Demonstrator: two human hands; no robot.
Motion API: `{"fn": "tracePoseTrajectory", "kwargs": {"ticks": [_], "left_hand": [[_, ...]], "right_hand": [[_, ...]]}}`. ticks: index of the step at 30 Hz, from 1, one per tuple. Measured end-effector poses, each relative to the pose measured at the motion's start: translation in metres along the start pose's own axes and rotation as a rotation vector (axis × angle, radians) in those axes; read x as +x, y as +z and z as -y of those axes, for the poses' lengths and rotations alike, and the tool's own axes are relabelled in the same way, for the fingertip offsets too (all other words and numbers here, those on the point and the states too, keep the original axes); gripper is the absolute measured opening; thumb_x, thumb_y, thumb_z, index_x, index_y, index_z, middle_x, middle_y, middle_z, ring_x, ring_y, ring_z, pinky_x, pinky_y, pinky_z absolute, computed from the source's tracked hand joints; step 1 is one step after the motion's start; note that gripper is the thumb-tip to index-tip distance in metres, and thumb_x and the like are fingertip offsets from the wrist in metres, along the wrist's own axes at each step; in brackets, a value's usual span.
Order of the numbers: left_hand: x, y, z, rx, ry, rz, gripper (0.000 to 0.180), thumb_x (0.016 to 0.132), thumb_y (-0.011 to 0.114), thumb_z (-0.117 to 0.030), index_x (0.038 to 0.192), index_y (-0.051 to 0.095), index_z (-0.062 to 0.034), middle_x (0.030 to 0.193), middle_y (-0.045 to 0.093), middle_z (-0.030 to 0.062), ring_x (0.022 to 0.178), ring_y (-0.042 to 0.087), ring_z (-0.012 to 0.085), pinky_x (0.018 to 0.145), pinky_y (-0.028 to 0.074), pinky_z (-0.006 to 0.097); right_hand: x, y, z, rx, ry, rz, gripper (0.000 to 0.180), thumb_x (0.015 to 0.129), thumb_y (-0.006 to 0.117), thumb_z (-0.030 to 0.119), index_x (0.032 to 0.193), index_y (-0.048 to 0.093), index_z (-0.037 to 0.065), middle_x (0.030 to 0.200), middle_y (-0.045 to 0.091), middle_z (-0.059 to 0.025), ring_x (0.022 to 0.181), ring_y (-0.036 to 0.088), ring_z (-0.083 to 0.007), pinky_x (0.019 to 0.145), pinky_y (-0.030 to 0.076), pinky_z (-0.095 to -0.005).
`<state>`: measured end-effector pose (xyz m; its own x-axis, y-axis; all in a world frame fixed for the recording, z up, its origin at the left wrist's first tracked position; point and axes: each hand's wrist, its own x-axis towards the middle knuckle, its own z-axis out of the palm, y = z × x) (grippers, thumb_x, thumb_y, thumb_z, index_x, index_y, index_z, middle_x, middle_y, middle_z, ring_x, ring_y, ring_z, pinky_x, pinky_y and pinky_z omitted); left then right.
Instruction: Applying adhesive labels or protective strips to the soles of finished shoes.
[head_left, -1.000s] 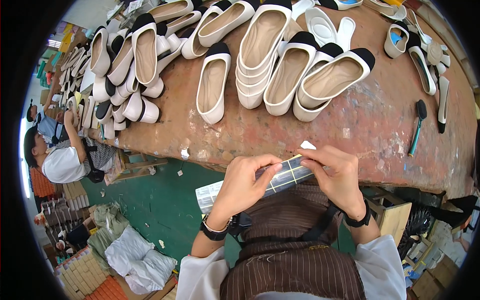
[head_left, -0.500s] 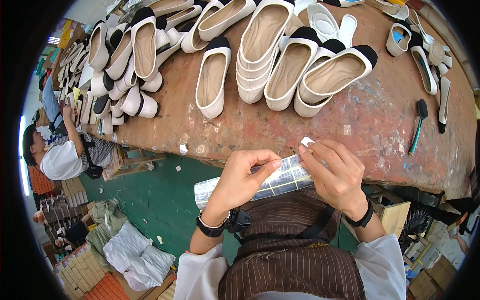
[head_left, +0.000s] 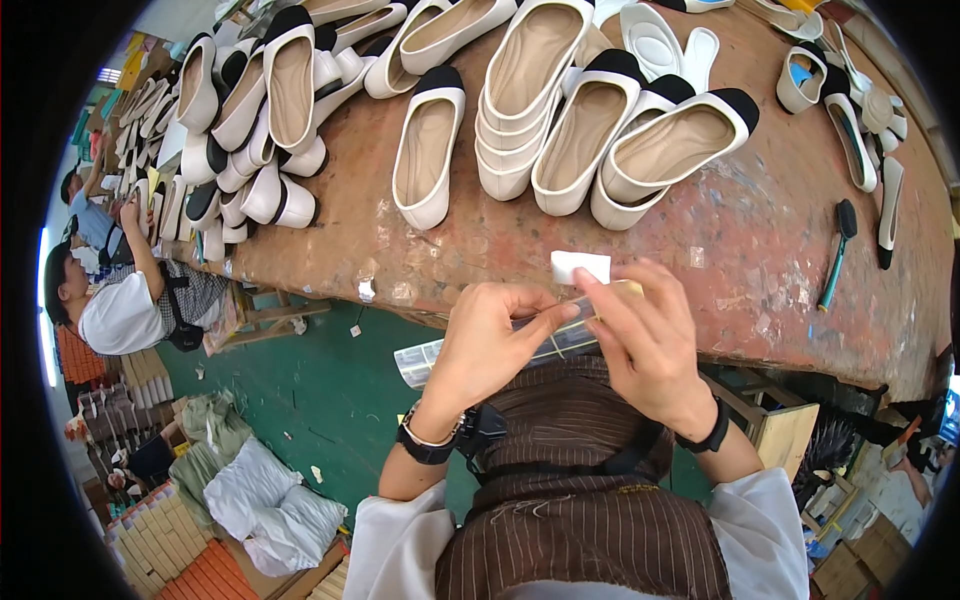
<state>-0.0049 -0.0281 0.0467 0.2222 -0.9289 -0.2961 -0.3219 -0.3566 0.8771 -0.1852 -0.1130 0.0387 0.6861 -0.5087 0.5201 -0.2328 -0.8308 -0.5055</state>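
My left hand and my right hand together hold a long clear strip of small stickers just off the near edge of the worn reddish worktable. The left thumb and forefinger pinch the strip near its middle. My right fingers pinch its right end, next to a small white block lying on the table edge. Cream flat shoes with black toe caps lie in rows further back on the table.
A green-handled brush lies at the table's right. More shoes pile up at the far left. A seated person works to the left below the table. White bags and stacked boxes sit on the green floor.
Both hands with the strip have drifted slightly up toward the table edge. The left fingers have shifted along the strip. The view has tilted a little.
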Motion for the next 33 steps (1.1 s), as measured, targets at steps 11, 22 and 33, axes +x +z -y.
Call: {"fn": "tracePoseTrajectory", "kwargs": {"ticks": [11,22,33], "left_hand": [[0.0,-0.009,0.012,-0.433,-0.062,0.28,0.034,0.076,0.077,-0.002,0.106,0.066,0.008,0.094,0.071,0.0098,0.082,0.06,0.0079,0.074,0.05,0.026],[0.015,-0.008,0.025,0.161,-0.088,0.023,0.038,0.072,0.081,-0.037,0.082,0.074,-0.001,0.066,0.064,0.02,0.063,0.064,0.0329,0.061,0.048,0.037],[0.024,0.007,0.009,-0.1,0.124,0.208,0.03,0.067,0.08,-0.012,0.085,0.068,0.008,0.074,0.067,0.0223,0.064,0.063,0.0206,0.066,0.048,0.035]], "right_hand": [[-0.012,0.012,-0.003,-0.086,-0.137,-0.068,0.046,0.07,0.063,0.001,0.115,0.069,0.005,0.088,0.068,-0.0075,0.096,0.066,-0.0239,0.087,0.051,-0.0405],[-0.013,0.005,0.007,0.08,-0.024,-0.214,0.064,0.068,0.069,-0.004,0.13,0.06,0.01,0.098,0.069,-0.0066,0.11,0.061,-0.0301,0.106,0.037,-0.0519],[-0.018,0.022,-0.009,0.047,-0.078,-0.125,0.057,0.075,0.061,-0.005,0.132,0.055,0.002,0.104,0.069,-0.0108,0.092,0.068,-0.0249,0.097,0.05,-0.0452]]}}
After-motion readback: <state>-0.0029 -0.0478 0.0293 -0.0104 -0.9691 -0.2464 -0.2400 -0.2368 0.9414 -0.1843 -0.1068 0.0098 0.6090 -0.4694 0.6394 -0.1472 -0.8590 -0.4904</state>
